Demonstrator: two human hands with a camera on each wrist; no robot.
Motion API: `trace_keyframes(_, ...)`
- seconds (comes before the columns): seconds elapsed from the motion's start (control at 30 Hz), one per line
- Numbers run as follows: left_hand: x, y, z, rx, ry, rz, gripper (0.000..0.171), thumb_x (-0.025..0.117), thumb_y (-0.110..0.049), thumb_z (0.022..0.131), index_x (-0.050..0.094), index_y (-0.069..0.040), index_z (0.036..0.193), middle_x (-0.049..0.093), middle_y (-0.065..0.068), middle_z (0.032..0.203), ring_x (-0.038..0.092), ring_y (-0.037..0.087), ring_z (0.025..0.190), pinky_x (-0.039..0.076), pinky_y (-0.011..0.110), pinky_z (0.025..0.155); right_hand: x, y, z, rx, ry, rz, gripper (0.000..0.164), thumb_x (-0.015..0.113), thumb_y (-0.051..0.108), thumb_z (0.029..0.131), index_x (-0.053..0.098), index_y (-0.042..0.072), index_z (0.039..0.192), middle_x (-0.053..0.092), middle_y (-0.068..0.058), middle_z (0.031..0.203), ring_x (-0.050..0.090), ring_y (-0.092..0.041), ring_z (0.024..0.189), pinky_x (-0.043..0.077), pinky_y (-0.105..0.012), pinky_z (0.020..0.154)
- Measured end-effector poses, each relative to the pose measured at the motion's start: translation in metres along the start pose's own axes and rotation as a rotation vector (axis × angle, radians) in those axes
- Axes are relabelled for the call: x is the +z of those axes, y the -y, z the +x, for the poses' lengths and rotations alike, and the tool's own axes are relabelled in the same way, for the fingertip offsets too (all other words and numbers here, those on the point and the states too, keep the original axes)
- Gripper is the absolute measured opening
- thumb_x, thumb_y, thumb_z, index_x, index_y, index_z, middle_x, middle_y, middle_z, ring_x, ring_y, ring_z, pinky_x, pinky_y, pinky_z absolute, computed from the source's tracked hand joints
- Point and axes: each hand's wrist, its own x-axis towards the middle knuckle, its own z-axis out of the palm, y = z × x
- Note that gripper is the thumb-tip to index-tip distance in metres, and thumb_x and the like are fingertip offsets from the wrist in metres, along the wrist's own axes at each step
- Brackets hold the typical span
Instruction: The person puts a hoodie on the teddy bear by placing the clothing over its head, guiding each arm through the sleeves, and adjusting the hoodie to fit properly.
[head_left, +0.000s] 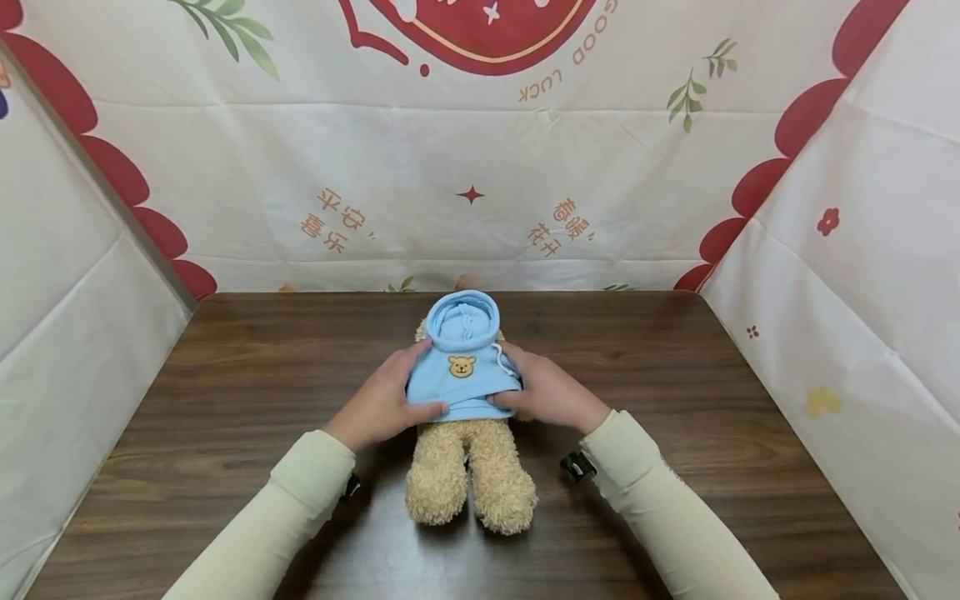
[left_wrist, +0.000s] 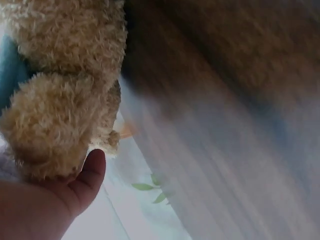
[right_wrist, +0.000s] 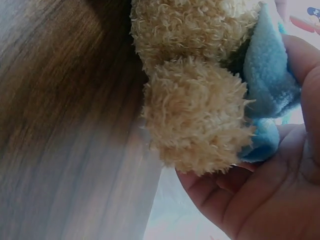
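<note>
One blue hoodie lies over the plush bear; left hand grips it at eight o'clock, right hand at four.

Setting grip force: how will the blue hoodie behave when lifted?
The hoodie probably flops: its hem creases beside the right hand. Likely not slippery: fleecy surface up close. May drag the plush bear, which it partly covers.

Bench: dark wood grain, located below the left grip and right grip. Cloth: white, printed with red scallops and green leaves, located beyond both grips.
</note>
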Motion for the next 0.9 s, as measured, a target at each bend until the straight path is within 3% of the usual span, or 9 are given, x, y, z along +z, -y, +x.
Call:
trace_keyframes(0.13, -0.002, 0.002, 0.0, 0.064, 0.011, 0.031, 0.099, 0.086, -0.041, 0.076, 0.032, -0.015, 0.155, 0.041, 0.017, 0.147, 0.045, 0.031, 0.13, 0.041, 0.048, 0.104, -0.002, 0.0, 0.001, -0.019, -0.026, 0.009, 0.083, 0.075, 0.027, 0.09, 0.029, 0.01, 0.156, 0.059, -0.004, 0.126, 0.058, -0.015, 0.095, 0.048, -0.035, 0.086)
trace_keyframes(0.4, -0.012, 0.001, 0.0, 0.122, 0.0, 0.104, 0.062, 0.086, -0.033, 0.077, 0.056, -0.012, 0.127, 0.045, 0.015, 0.137, 0.053, 0.03, 0.119, 0.046, 0.045, 0.096, -0.005, 0.003, 0.001, -0.044, -0.055, -0.035, 0.078, 0.074, 0.026, 0.091, 0.032, 0.009, 0.154, 0.053, -0.006, 0.139, 0.054, -0.016, 0.115, 0.046, -0.039, 0.097)
trace_keyframes(0.57, -0.021, -0.002, 0.001, 0.172, -0.021, 0.168, 0.063, 0.086, -0.03, 0.076, 0.057, -0.011, 0.129, 0.047, 0.016, 0.134, 0.051, 0.031, 0.117, 0.048, 0.044, 0.094, -0.01, 0.006, 0.0, -0.049, -0.093, -0.09, 0.078, 0.072, 0.025, 0.091, 0.032, 0.007, 0.155, 0.047, -0.011, 0.147, 0.049, -0.021, 0.128, 0.043, -0.043, 0.103)
trace_keyframes(0.7, -0.027, -0.007, 0.003, 0.177, -0.026, 0.174, 0.065, 0.085, -0.03, 0.077, 0.056, -0.009, 0.131, 0.046, 0.018, 0.134, 0.051, 0.031, 0.116, 0.048, 0.044, 0.094, -0.017, 0.011, 0.0, -0.066, -0.112, -0.106, 0.078, 0.071, 0.024, 0.091, 0.03, 0.004, 0.155, 0.043, -0.014, 0.151, 0.045, -0.026, 0.134, 0.04, -0.046, 0.106)
trace_keyframes(0.9, -0.046, -0.019, 0.014, 0.161, -0.056, 0.198, 0.068, 0.086, -0.031, 0.076, 0.057, -0.006, 0.132, 0.045, 0.021, 0.137, 0.05, 0.033, 0.118, 0.047, 0.045, 0.097, -0.03, 0.021, 0.009, -0.084, -0.149, -0.107, 0.076, 0.07, 0.023, 0.092, 0.031, 0.007, 0.155, 0.045, -0.011, 0.149, 0.049, -0.022, 0.128, 0.043, -0.044, 0.102)
